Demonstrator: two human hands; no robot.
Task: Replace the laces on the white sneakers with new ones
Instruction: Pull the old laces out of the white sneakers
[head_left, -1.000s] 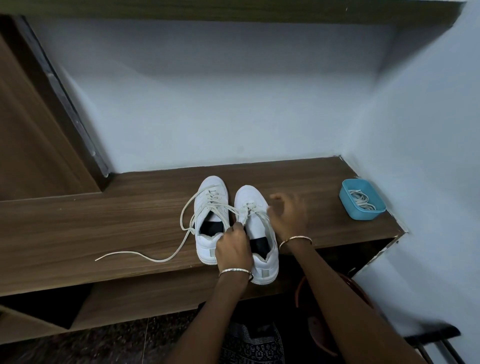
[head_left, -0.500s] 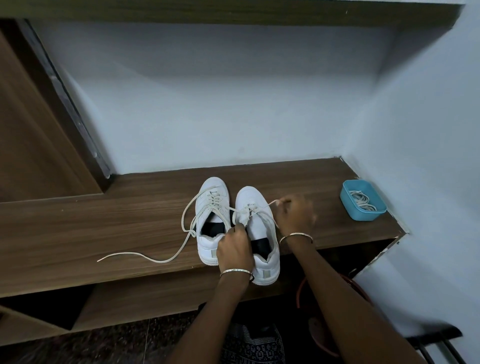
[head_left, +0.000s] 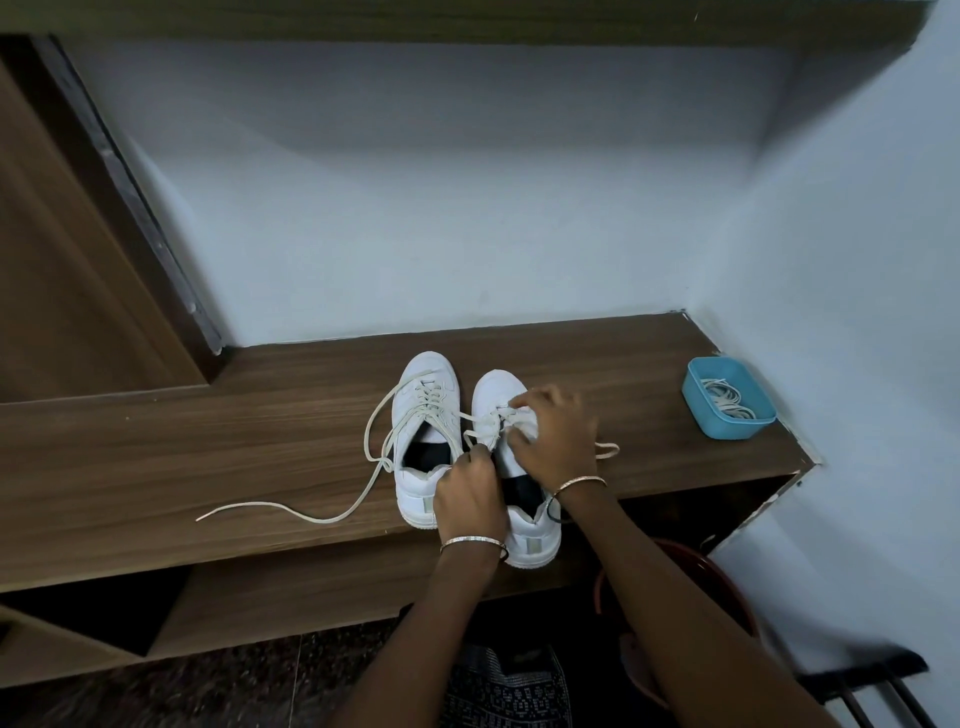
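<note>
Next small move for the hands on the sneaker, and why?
Probably: right hand draws the lace out of the next eyelets while left hand steadies the right sneaker. The lace is still threaded there, fingers pinch it, one end lies loose.

Dim, bluish indoor light, brightest on the wall (head_left: 857, 260) at right; a shadow band darkens the top. The sneakers (head_left: 428, 371) look sharp; edges bend, lower corners blur.

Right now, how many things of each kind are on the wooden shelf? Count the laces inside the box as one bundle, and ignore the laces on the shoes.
White sneakers: 2
Blue box: 1
Bundle of laces in the box: 1
Total: 4
</note>
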